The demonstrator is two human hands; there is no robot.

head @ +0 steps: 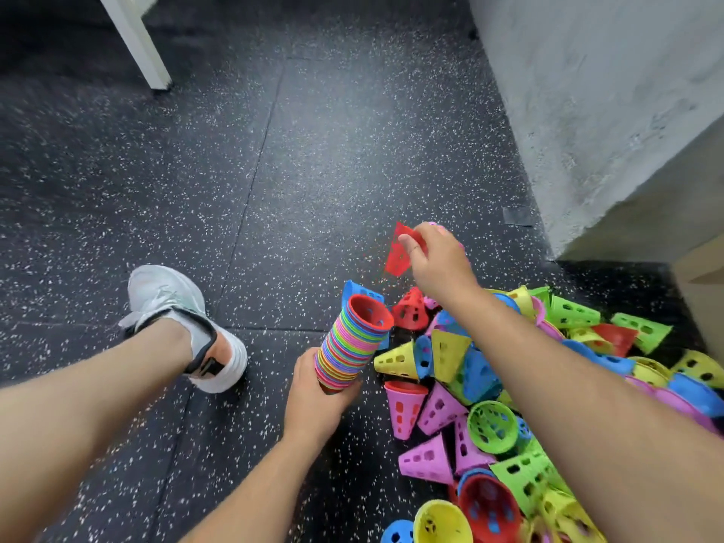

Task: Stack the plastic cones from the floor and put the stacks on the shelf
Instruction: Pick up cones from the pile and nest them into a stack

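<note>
Stack of nested cones [346, 346]: many colours banded along it, a red 1 at the open mouth, the whole thing tilted up and to the right. Your left hand [317, 397] grips its lower end, fingers curled round it. You can't tell from here whether that hand rests on the floor [274, 170].

Beyond the stack and apart from it, your right hand [438, 260] pinches 1 red cone [397, 256] between thumb and fingers. It is blurred and lifted clear of the floor. A bit of pink shows behind those fingers; what it is can't be told.

Loose cones [509, 405] lie heaped to the right of the stack in green, yellow, pink, blue and red, some on their sides, some mouth-up. A blue cone [358, 290] sits just behind the stack's mouth.

The floor is black with pale speckles. Your white shoe [172, 303] is planted left of the stack. A grey wall [587, 92] rises at right, and a white post [135, 37] stands at top left.
</note>
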